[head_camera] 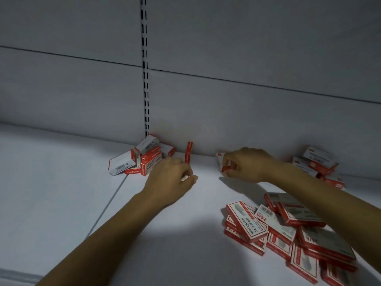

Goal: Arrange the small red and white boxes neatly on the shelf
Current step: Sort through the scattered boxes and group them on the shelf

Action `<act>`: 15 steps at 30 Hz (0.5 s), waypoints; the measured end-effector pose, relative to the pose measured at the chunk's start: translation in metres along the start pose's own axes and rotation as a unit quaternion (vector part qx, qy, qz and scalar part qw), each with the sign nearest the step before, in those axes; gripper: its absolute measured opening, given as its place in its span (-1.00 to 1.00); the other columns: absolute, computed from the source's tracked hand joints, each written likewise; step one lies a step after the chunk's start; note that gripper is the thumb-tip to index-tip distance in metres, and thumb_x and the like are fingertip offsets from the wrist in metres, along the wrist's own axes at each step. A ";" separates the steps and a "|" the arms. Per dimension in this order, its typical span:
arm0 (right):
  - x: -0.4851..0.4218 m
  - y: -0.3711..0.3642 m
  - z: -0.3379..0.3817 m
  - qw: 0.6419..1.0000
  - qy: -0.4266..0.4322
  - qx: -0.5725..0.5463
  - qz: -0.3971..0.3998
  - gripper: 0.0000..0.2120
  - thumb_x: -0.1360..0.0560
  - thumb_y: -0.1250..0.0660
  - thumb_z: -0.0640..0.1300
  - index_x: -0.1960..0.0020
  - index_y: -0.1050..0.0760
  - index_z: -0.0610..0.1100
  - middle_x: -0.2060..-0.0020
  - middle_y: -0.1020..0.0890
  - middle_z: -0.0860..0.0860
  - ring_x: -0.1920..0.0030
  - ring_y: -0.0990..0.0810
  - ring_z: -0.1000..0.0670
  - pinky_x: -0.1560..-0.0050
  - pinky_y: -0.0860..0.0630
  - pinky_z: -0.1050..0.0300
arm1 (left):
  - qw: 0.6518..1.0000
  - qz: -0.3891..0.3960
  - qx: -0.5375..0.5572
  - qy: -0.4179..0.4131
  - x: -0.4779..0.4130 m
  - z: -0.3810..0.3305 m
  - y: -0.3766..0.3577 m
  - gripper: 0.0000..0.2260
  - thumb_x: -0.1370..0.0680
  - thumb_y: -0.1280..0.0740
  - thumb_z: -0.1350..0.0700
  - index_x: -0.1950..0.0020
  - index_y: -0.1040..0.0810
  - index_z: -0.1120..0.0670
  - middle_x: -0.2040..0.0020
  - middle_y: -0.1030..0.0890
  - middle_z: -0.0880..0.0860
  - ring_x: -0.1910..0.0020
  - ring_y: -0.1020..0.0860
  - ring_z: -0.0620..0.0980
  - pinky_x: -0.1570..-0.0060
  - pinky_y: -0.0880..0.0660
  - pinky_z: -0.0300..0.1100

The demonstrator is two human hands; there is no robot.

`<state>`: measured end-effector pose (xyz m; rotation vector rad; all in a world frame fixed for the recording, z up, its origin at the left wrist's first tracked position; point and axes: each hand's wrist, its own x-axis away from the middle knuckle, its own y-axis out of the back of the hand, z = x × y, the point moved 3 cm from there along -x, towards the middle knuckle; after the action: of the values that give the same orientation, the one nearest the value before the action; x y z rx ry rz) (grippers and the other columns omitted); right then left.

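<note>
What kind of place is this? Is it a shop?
Probably a shop or stockroom: a white shelf, a slotted upright behind it, and heaps of identical red and white boxes with barcodes.

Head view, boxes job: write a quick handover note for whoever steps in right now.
Left hand: fingers curled at the foot of the upright box by the back wall; grip unclear.
Right hand: pinches the held box.
Unsorted: back-left heap, back-right heap, front heap.
Done: no tidy row yet. Left: line up everything on the shelf.
</note>
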<state>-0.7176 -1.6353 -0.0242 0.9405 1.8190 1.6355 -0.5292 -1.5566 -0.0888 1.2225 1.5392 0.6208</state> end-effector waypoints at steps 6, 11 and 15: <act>-0.030 -0.009 -0.011 0.994 -0.107 0.002 -0.004 -0.51 -0.49 -0.18 0.28 -0.26 -0.35 -0.02 -0.11 -0.55 -0.07 -0.05 -0.54 -0.13 0.10 -0.37 0.09 | 0.998 0.013 -0.028 0.061 0.007 -0.003 -0.002 -0.46 -0.43 -0.25 -0.35 -0.30 -0.41 -0.10 -0.27 -0.44 -0.09 -0.20 -0.42 -0.06 -0.09 -0.46 -0.14; -0.038 -0.019 -0.008 0.989 -0.118 -0.073 0.043 -0.56 -0.47 -0.30 0.14 -0.24 -0.34 -0.05 -0.13 -0.52 -0.09 0.02 -0.49 -0.11 0.11 -0.38 0.09 | 0.998 0.025 -0.013 0.061 0.009 -0.005 -0.003 -0.45 -0.48 -0.33 -0.13 -0.42 -0.25 -0.09 -0.38 -0.37 -0.05 -0.25 -0.46 -0.01 -0.06 -0.48 -0.17; -0.034 -0.016 -0.002 0.985 -0.066 -0.127 0.092 -0.52 -0.39 -0.41 -0.03 -0.24 -0.32 -0.01 -0.09 -0.53 -0.05 0.03 -0.53 -0.07 0.07 -0.51 0.04 | 0.994 0.059 0.086 0.022 0.009 -0.014 -0.002 -0.35 -0.48 -0.40 0.00 -0.48 -0.14 -0.17 -0.42 -0.34 -0.08 -0.31 -0.42 -0.08 -0.06 -0.43 -0.27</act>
<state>-0.7004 -1.6641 -0.0424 1.0973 1.4317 1.8173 -0.5426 -1.5464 -0.0893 1.4465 1.5915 0.6058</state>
